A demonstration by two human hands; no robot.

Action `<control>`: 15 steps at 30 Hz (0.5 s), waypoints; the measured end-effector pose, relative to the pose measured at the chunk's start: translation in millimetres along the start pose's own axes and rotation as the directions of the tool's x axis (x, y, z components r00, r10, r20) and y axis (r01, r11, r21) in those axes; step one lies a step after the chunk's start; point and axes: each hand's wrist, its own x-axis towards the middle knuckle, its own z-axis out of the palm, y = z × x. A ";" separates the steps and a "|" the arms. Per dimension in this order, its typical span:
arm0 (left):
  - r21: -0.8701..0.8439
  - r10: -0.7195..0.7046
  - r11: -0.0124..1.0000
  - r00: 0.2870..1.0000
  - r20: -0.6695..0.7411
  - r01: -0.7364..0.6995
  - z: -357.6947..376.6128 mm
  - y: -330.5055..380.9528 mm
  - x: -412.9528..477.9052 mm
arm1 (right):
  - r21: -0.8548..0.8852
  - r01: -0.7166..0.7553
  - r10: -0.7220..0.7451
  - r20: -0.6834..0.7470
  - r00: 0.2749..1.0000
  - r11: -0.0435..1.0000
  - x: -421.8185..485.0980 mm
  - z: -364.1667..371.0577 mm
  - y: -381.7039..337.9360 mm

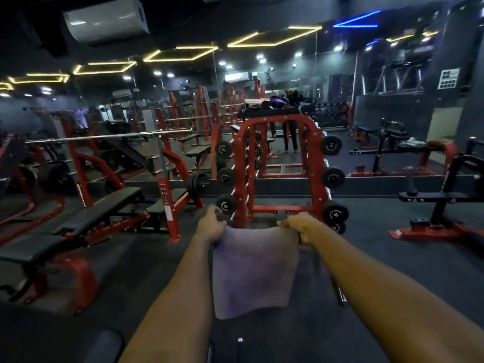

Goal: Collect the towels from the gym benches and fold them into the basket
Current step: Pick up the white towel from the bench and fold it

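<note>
We hold the purple towel (252, 268) stretched by its top corners, left hand (210, 226) and right hand (301, 226) pinching; either grip slipping would drop it onto the floor (379, 258)

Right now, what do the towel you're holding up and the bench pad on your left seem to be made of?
Towel: soft woven cloth, probably cotton terry, matte lilac-grey; it hangs limp and sags between the left hand and the right hand. Bench pad: black vinyl or leatherette over padding, judging by its smooth, faintly shiny surface; the dim light leaves that open.
</note>
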 end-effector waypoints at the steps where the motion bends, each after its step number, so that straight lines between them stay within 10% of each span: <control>1: 0.040 0.016 0.999 1.000 0.005 -0.016 -0.1 2.7 2.8 | -0.045 0.011 -0.009 0.049 0.999 0.999 -5.0 -5.4 0.1; 6: 0.085 0.066 0.994 0.994 0.090 -0.074 -2.8 3.0 17.9 | -0.381 0.144 -0.056 0.232 0.971 0.913 -10.4 -32.4 4.7; 11: 0.066 0.208 0.965 0.897 0.391 -0.252 27.8 27.3 23.8 | -0.443 0.085 -0.170 -0.156 0.973 0.893 -2.2 -63.6 36.6; 15: 0.122 0.296 0.915 0.846 0.444 -0.385 90.5 54.5 17.8 | -0.337 -0.030 -0.158 -0.516 0.842 0.941 -17.1 -103.6 73.7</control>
